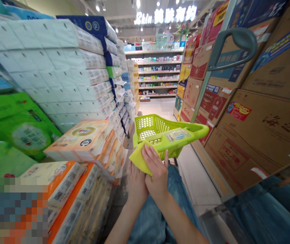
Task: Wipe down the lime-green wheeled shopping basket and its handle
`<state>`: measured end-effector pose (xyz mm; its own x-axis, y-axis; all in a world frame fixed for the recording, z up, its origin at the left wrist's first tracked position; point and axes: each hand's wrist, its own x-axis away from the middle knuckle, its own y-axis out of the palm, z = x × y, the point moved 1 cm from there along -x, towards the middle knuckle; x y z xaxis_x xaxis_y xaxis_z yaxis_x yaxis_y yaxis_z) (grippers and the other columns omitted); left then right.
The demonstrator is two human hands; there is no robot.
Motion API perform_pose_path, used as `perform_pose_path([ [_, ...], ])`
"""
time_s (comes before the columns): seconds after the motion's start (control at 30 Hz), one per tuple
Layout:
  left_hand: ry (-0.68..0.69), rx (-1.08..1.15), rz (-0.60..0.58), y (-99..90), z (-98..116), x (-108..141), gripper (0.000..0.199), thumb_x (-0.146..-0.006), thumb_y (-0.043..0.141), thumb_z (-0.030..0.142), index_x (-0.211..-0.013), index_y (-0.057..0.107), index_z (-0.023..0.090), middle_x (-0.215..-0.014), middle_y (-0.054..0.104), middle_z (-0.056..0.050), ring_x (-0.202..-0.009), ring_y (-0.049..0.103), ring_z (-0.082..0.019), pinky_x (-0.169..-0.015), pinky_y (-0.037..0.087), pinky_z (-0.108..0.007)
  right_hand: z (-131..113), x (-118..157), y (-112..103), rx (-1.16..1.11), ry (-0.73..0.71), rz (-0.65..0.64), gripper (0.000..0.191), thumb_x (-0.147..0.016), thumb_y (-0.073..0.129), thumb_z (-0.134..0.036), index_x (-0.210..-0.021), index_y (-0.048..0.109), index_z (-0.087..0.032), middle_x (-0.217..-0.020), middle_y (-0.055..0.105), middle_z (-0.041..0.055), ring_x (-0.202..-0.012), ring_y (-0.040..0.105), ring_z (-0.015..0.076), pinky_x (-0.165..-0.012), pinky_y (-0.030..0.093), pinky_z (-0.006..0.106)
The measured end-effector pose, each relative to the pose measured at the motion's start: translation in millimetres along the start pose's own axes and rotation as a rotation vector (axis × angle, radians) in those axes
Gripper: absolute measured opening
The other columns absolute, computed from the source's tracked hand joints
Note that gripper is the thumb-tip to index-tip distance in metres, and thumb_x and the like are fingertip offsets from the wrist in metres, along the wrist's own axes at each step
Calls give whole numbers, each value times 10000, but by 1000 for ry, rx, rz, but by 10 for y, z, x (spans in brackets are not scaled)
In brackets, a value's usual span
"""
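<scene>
Observing the yellow cloth (139, 158) by the near-left corner of the green shopping basket (171, 144), I see the right hand's (159, 173) fingers extended over it, apparently to steady it against the left hand (136, 184), whose covered fingertips I cannot read.

The aisle is brightly lit by ceiling spotlights (138, 4); the white sign (165, 15) is blown out, and edges are stretched.
</scene>
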<state>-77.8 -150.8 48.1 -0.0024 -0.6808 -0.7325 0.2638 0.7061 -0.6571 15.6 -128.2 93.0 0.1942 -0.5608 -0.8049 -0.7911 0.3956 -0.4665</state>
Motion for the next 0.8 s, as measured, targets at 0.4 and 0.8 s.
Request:
perform_pose_path([
  [0.4, -80, -29, -19, -76, 126, -110, 788, -942, 429, 163, -1581, -30, 111, -1629, 214, -233, -1530, 169, -294, -1186, 304, -548, 678, -46, -373, 141, 146, 188, 811, -691, 356, -16, -1456, 476, -257, -1468, 543, 54, -1392, 476, 205, -1226, -46, 566],
  [0.8, -2, 19, -9, -14, 18, -11, 700, -912, 467, 149, -1562, 209, 147, -1565, 381, -208, -1492, 292, -311, -1181, 295, -604, -8, -115, -52, -44, -40, -2, 696, -728, 373, 11, -1339, 578, -250, -1393, 619, 8, -1365, 497, 136, -1252, -50, 435],
])
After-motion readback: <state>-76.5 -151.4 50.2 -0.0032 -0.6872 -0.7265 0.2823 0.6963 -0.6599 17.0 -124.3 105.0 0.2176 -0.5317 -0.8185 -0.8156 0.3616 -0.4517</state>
